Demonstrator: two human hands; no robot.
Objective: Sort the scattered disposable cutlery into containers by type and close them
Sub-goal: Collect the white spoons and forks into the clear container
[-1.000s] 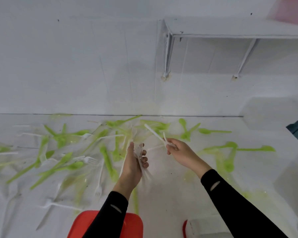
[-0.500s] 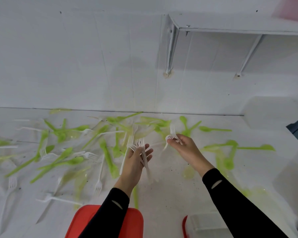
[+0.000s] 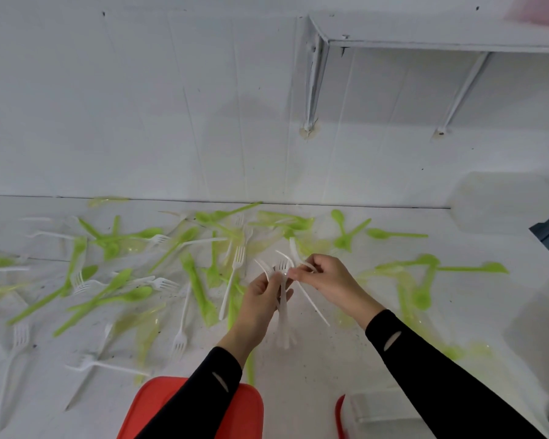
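A bundle of white forks (image 3: 283, 315) stands almost upright in the left hand (image 3: 259, 301), above the middle of the worktop (image 3: 330, 359), tines up and handles hanging down towards the near edge. The left fingers (image 3: 286, 293) are curled round the bundle, gripping it about halfway along. Just beside it, the right hand (image 3: 328, 280) touches the top of the bundle. Its fingers (image 3: 298, 274) are pressed together in a pinch on another white fork (image 3: 314, 308), whose handle slants down towards the near right. A second white piece curves up out of the same pinch, though I cannot tell what type it is.

Loose cutlery is scattered over the worktop around both hands. A single fork (image 3: 232, 280) lies just left of the left hand, and more white forks (image 3: 179, 339) are spread towards the left edge, mixed with green knives (image 3: 200, 289). Green spoons (image 3: 393, 234) lie along the far edge and out to the right, well apart from the hands.

At the near edge, a red lid (image 3: 248, 410) shows under the left forearm. A clear container (image 3: 374, 410) with a red rim sits near the right forearm. Both arms wear black sleeves (image 3: 203, 384). A white wall (image 3: 140, 106) rises behind the far edge and carries a shelf (image 3: 425, 30) at the upper right.
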